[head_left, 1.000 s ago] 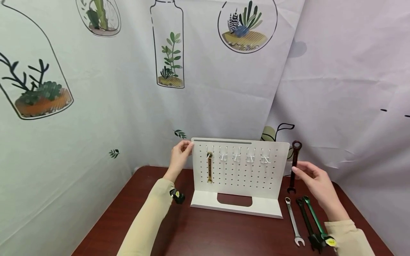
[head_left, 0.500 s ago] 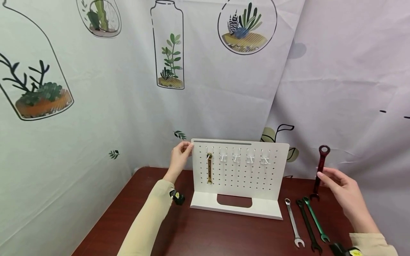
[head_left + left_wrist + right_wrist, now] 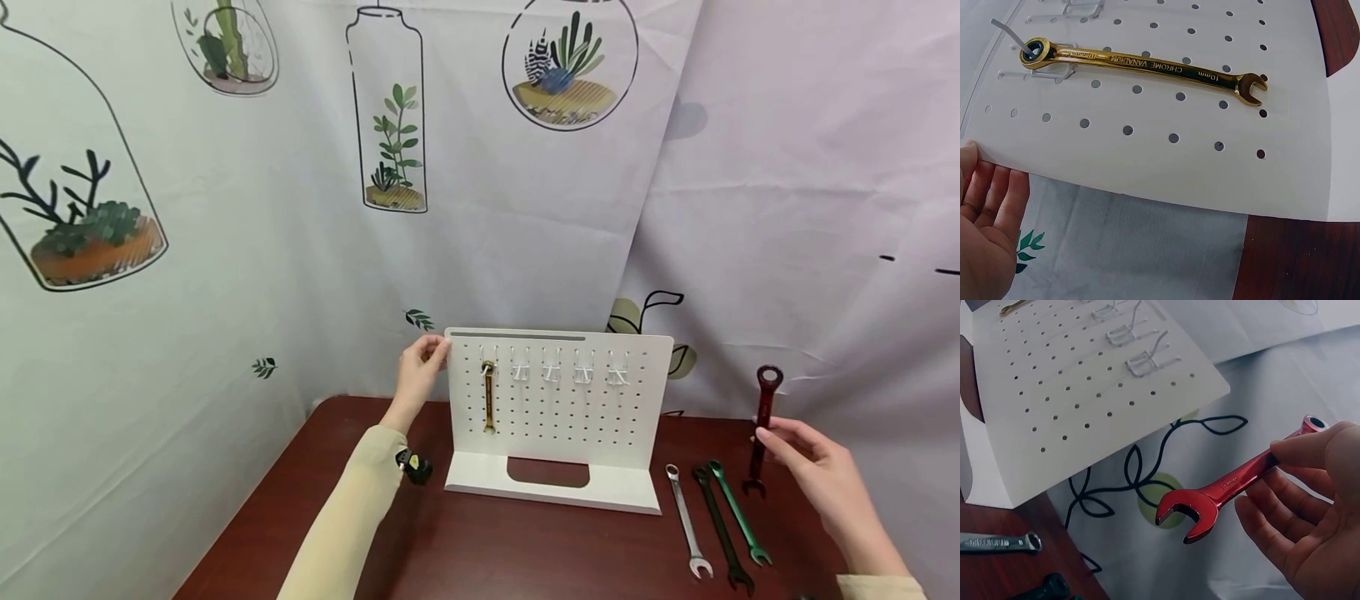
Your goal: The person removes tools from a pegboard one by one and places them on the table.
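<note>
Wrenches and pegboard on a dark wood table

Curtain fabric printed with bottled plants (image 3: pixel 390 117) backs a dark red-brown wooden table (image 3: pixel 480 550), where a white pegboard (image 3: pixel 558 417) stands upright on its flat foot, smooth and dotted with round holes. The left hand (image 3: pixel 417 377) steadies the board's upper left edge, fingers straight and lying together against the rim, gripping nothing. The right hand (image 3: pixel 821 479) pinches a glossy red wrench (image 3: pixel 761 429) by its shaft between thumb and fingertips, holding it upright above the table, right of the board and well apart from it, ring end up and open jaw down. To hang it cleanly, the ring would best meet a free wire hook (image 3: pixel 618 371) squarely while the board stays braced. A gold wrench (image 3: pixel 489 398) hangs from the leftmost hook. Silver (image 3: pixel 687 521), black (image 3: pixel 720 525) and green (image 3: pixel 738 517) wrenches lie side by side on the wood near the right hand.
</note>
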`<state>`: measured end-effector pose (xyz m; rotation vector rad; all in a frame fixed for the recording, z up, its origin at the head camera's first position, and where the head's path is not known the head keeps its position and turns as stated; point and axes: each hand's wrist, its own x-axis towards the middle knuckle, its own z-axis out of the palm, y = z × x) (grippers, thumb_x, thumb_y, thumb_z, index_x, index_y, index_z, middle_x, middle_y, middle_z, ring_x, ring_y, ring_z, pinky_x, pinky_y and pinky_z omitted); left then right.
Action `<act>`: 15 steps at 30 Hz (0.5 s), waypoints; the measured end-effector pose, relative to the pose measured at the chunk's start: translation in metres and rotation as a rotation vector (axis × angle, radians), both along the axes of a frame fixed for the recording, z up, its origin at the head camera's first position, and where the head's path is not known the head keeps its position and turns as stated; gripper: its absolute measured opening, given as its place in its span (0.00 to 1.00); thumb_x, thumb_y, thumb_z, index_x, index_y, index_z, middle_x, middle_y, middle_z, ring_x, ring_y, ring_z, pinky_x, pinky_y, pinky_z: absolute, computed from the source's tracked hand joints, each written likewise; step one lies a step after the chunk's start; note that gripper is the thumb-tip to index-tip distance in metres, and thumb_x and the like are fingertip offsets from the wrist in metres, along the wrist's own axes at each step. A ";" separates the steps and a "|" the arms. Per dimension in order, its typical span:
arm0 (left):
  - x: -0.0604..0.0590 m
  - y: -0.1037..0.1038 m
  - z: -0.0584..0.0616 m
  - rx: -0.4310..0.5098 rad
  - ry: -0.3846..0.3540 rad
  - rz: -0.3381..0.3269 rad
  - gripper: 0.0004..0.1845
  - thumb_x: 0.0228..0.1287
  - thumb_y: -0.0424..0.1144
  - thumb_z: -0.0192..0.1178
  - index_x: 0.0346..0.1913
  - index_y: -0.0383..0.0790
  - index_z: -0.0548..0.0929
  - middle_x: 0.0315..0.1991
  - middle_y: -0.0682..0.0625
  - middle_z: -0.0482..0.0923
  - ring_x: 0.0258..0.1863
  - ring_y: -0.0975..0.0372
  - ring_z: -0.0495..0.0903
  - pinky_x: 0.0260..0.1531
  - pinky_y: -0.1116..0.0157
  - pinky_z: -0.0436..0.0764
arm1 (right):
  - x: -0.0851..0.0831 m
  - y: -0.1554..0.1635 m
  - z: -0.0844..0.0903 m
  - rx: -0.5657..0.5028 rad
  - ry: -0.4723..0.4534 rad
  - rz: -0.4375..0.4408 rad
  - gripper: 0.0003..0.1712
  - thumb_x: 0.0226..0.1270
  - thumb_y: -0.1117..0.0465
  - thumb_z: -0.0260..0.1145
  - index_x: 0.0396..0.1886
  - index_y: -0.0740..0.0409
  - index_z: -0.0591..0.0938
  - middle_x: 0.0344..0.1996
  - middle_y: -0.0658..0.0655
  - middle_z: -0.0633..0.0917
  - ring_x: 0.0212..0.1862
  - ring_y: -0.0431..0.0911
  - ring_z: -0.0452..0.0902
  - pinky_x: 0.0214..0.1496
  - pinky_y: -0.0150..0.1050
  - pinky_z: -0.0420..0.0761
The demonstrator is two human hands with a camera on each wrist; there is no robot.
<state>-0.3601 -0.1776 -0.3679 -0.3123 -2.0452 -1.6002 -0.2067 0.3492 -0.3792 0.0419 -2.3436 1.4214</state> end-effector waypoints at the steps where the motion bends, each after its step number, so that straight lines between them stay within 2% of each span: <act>1: 0.000 0.000 0.000 -0.004 -0.002 0.006 0.14 0.75 0.40 0.60 0.48 0.29 0.82 0.40 0.33 0.81 0.40 0.46 0.81 0.45 0.53 0.86 | 0.001 0.002 -0.001 0.005 -0.011 -0.006 0.08 0.74 0.54 0.67 0.49 0.35 0.83 0.32 0.40 0.86 0.32 0.31 0.80 0.32 0.22 0.77; 5: 0.017 0.006 0.013 -0.023 -0.003 0.014 0.12 0.76 0.35 0.58 0.48 0.25 0.81 0.39 0.31 0.80 0.40 0.43 0.81 0.45 0.53 0.87 | 0.004 0.008 -0.007 0.014 -0.050 -0.022 0.09 0.74 0.53 0.66 0.48 0.32 0.83 0.32 0.39 0.86 0.32 0.31 0.79 0.32 0.22 0.76; 8: 0.016 0.006 0.013 -0.019 -0.009 0.017 0.12 0.76 0.35 0.58 0.48 0.26 0.81 0.40 0.31 0.80 0.40 0.43 0.81 0.45 0.53 0.87 | 0.006 0.013 -0.011 0.024 -0.068 -0.014 0.09 0.75 0.54 0.65 0.49 0.32 0.83 0.32 0.33 0.84 0.33 0.31 0.80 0.32 0.22 0.76; 10: 0.008 0.003 0.007 -0.012 0.001 0.016 0.13 0.75 0.38 0.59 0.48 0.28 0.82 0.39 0.33 0.80 0.40 0.44 0.82 0.45 0.53 0.87 | 0.007 0.018 -0.013 0.040 -0.082 -0.005 0.09 0.75 0.54 0.64 0.48 0.32 0.82 0.32 0.29 0.83 0.33 0.30 0.81 0.33 0.22 0.76; 12: -0.002 0.000 0.000 0.000 -0.002 0.016 0.14 0.75 0.41 0.60 0.48 0.30 0.83 0.40 0.34 0.81 0.40 0.45 0.82 0.46 0.51 0.86 | 0.006 0.023 -0.015 0.058 -0.098 0.002 0.08 0.76 0.53 0.64 0.50 0.36 0.83 0.33 0.26 0.81 0.34 0.30 0.80 0.33 0.23 0.77; 15: -0.001 -0.001 0.000 0.008 0.024 -0.004 0.15 0.73 0.45 0.62 0.46 0.34 0.84 0.38 0.37 0.81 0.39 0.47 0.83 0.44 0.52 0.87 | 0.005 0.032 -0.019 0.076 -0.144 0.005 0.13 0.76 0.50 0.63 0.54 0.47 0.83 0.35 0.23 0.79 0.34 0.28 0.80 0.33 0.25 0.79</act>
